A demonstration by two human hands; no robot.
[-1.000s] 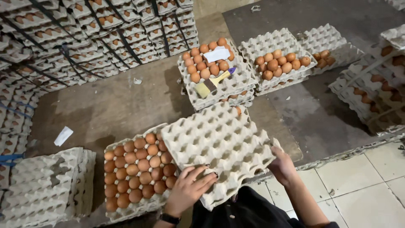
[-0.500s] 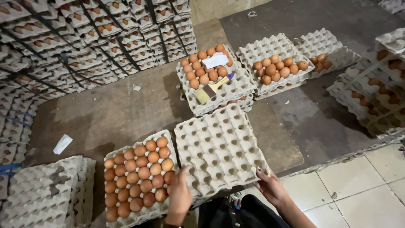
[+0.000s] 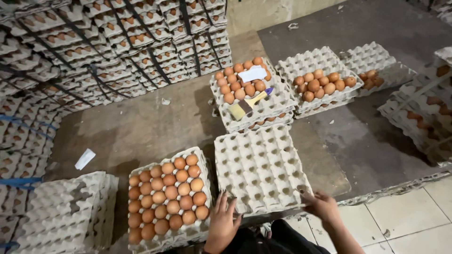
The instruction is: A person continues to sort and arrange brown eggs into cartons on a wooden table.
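Note:
An empty grey pulp egg tray lies flat on the floor in front of me. My right hand rests with spread fingers at its near right corner. My left hand hovers by its near left corner, between it and a tray full of brown eggs. Neither hand grips anything. Beyond the empty tray stands a stack of trays partly filled with eggs, with a brush and a white paper lying on top.
Another partly filled tray stack stands at the back right, more trays at the far right. Strapped stacks of egg trays fill the back left. Empty trays are piled at the near left. A paper scrap lies on the floor.
The empty tray, held tilted above the floor a second ago, now lies flat beside the full tray. Both hands have slid back to its near corners and let go.

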